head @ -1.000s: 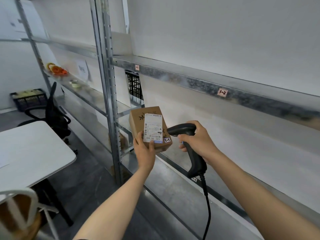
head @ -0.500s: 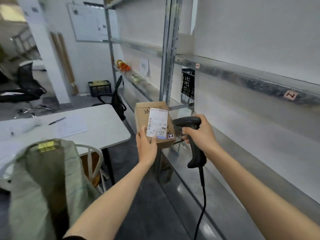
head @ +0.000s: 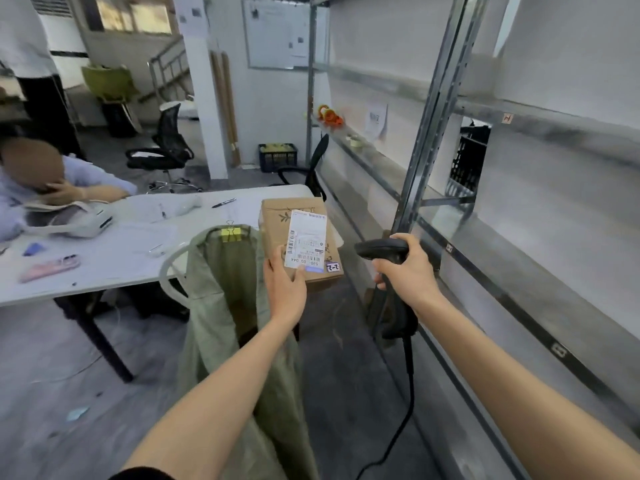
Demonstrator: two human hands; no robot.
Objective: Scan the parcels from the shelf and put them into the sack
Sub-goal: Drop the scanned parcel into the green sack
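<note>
1. Nearest, two bare forearms reach forward; a black cable (head: 405, 403) drops from the scanner's grip, hanging between the right forearm and the sack.
2. The sack (head: 214, 323), olive-green, hangs from a white chair (head: 169, 271), pinned at the top by a yellow binder clip (head: 231, 234); its dark mouth gapes upward; what lies inside is hidden.
3. The left hand (head: 285, 289) holds the parcel (head: 298, 230) by its lower end, thumb pressed on the front by the label (head: 306, 242), the other fingers hidden behind the box; the parcel is in the air, just right of and above the sack's mouth, label toward the camera.
4. The right hand (head: 407, 271) is wrapped round the scanner (head: 381, 249), fingers curled on the handle; its head points left at the parcel, and a bluish patch of light sits on the label's lower edge.
5. Judging progress: this parcel is off the shelf (head: 519, 299) and is being scanned or has just been; whether the read has registered cannot be told; dropping it into the sack is left; how many parcels remain cannot be told.
6. Room to move: the path down-left into the sack looks short and open; the chair's rim and the table (head: 114, 268) edge lie just beyond the sack, so the drop should stay on the near side; the shelf's front rail and its upright post (head: 436, 116) stand close on the right, where the cable might catch.
</note>
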